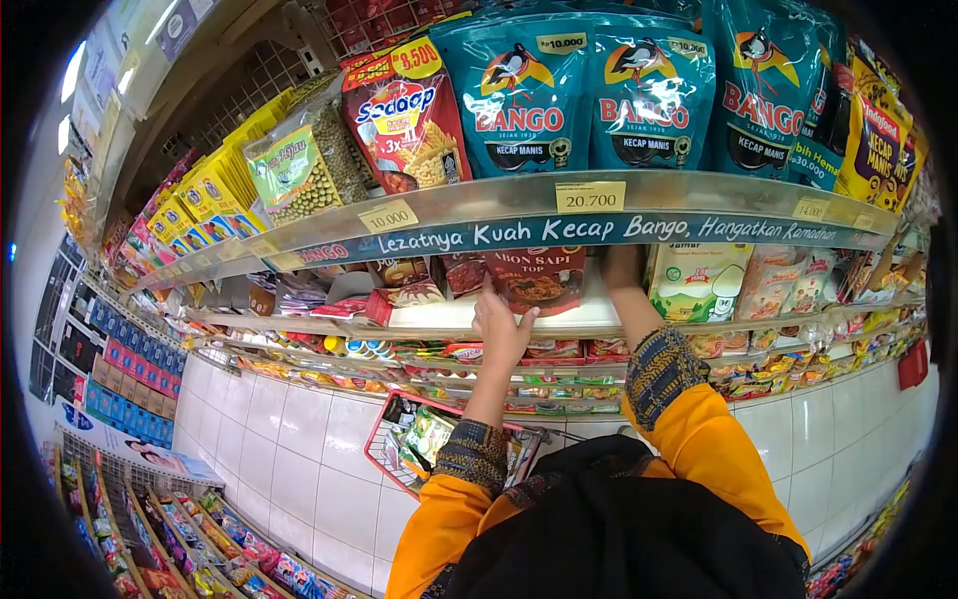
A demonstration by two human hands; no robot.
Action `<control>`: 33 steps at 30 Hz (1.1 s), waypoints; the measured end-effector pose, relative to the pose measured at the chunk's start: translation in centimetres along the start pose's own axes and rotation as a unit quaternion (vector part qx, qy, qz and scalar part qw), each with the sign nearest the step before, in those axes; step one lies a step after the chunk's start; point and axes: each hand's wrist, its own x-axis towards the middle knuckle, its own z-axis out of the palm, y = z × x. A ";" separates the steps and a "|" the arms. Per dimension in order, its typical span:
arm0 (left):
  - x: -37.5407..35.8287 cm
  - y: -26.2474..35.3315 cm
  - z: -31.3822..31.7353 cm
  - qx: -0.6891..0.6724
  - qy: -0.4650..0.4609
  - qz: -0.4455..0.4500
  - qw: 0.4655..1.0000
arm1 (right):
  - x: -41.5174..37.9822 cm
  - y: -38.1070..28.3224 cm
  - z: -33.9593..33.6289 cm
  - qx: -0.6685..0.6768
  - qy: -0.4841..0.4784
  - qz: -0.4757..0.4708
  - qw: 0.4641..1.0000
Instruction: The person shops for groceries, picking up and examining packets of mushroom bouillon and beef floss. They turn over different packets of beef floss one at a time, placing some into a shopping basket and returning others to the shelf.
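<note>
On the shelf below the blue sign, my left hand (502, 324) touches the lower left side of a dark red "Abon Sapi" pouch (542, 280), with the fingers curled at its edge. The pouch stands upright. To its right my right hand (624, 268) reaches into the shelf, its fingers hidden in shadow under the upper shelf's edge. A green and white pouch (701, 282) stands beside my right wrist. Left of the red pouch are another dark red packet (463, 274) and several small packets.
Above hangs the upper shelf's edge (479, 205) with price tags, holding blue Bango pouches (524, 95) and a red Sedaap pouch (404, 118). Below stands a red basket (375, 439) with packets. More stocked shelves (170, 519) line the lower left.
</note>
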 end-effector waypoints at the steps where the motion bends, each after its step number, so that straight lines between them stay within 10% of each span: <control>1: 0.0 0.1 0.0 0.000 0.003 0.002 1.000 | -0.1 0.1 0.1 -0.001 -0.001 -0.001 1.000; 5: -0.1 0.1 0.0 -0.001 -0.003 0.001 1.000 | -0.7 -1.8 -0.7 -0.038 -0.097 0.057 0.993; 7: -0.1 0.0 0.2 -0.005 0.019 0.013 1.000 | -1.6 -2.9 -0.2 -0.078 0.023 0.100 0.992; 15: 0.1 -0.2 0.3 -0.025 0.018 0.021 0.999 | -2.0 -2.0 -0.4 -0.076 -0.030 0.006 0.997; 18: -0.1 -0.2 0.0 -0.021 0.018 0.021 0.999 | -1.8 -2.9 -1.4 -0.102 -0.189 0.107 0.971; 24: -1.2 -0.8 -2.2 -0.172 0.032 0.021 0.984 | -1.6 -2.2 -0.7 -0.053 -0.134 0.188 0.971; 33: -4.1 -1.5 -10.9 -0.199 -0.037 0.042 0.978 | -2.5 -3.8 -0.9 -0.214 -0.154 0.049 0.964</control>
